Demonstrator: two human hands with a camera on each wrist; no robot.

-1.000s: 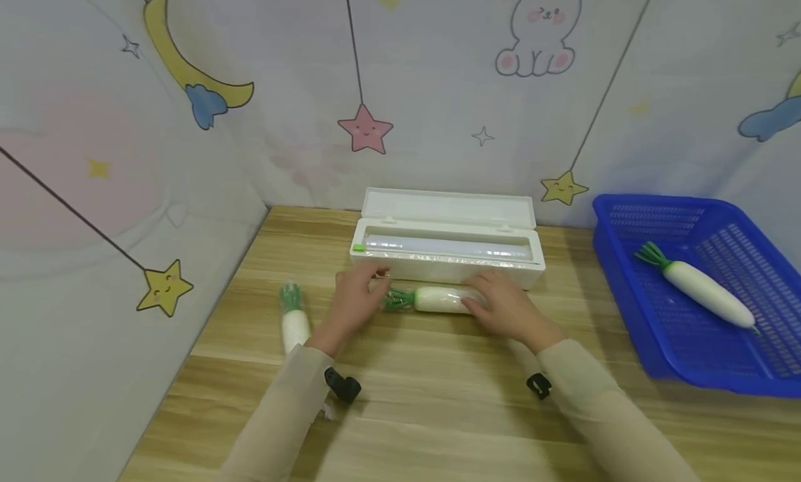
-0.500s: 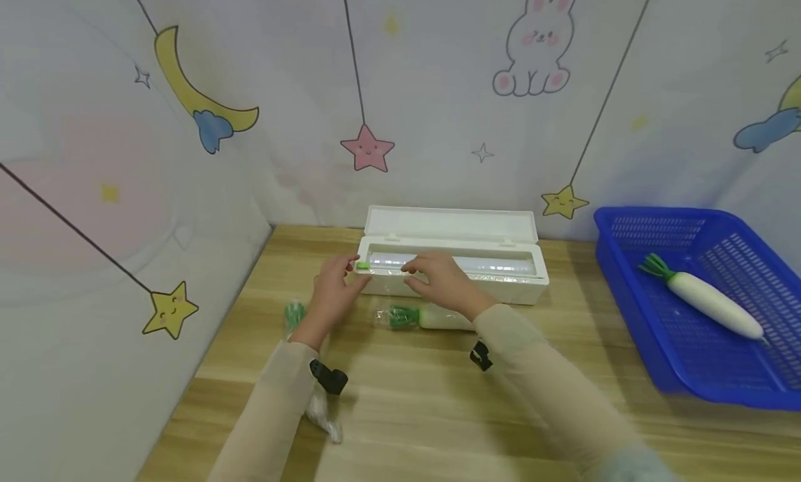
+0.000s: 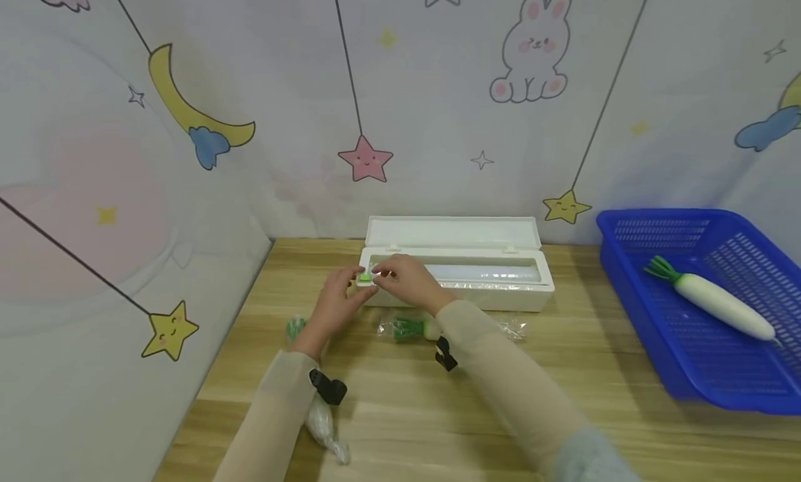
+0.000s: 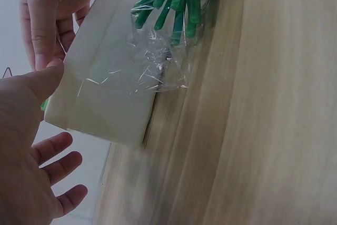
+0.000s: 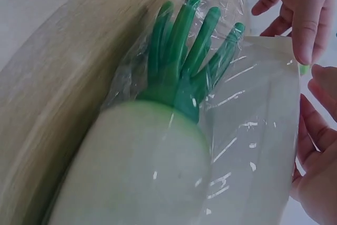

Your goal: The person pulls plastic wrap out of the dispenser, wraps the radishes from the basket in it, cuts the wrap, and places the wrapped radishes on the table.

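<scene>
Nearest on the table [image 3: 388, 426], in front of the white box [image 3: 475, 298] and to its left, a wrapped radish [image 3: 321, 423] lies partly beneath the left forearm. A careless sweep of that sleeve [image 3: 269, 412] could roll it or drag its twisted plastic end.

Closer in, just in front of the box and roughly parallel to it, lies a second wrapped radish [image 3: 409, 329], its leaves pointing left. The right sleeve [image 3: 500, 378] crosses over it, so a dropped forearm could shove it against the box, and its loose wrap might cling to film pulled over the box's front.

At the box's left front corner, the left hand [image 3: 334, 304] has its thumb and forefinger about the green slider [image 3: 365, 278], the other fingers loosely spread. The right hand [image 3: 409, 284] brings its bent fingertips in just beside them. Whether either pinches the slider or the film edge, I cannot tell. With the fingertips so crowded, one hand could knock the other; a slanted push might jam the slider or tear the film.

Further back, the film roll [image 3: 482, 272] sits inside the box; a hard sideways push could skid the box. The raised lid [image 3: 453, 231] behind could fall if jolted.
</scene>
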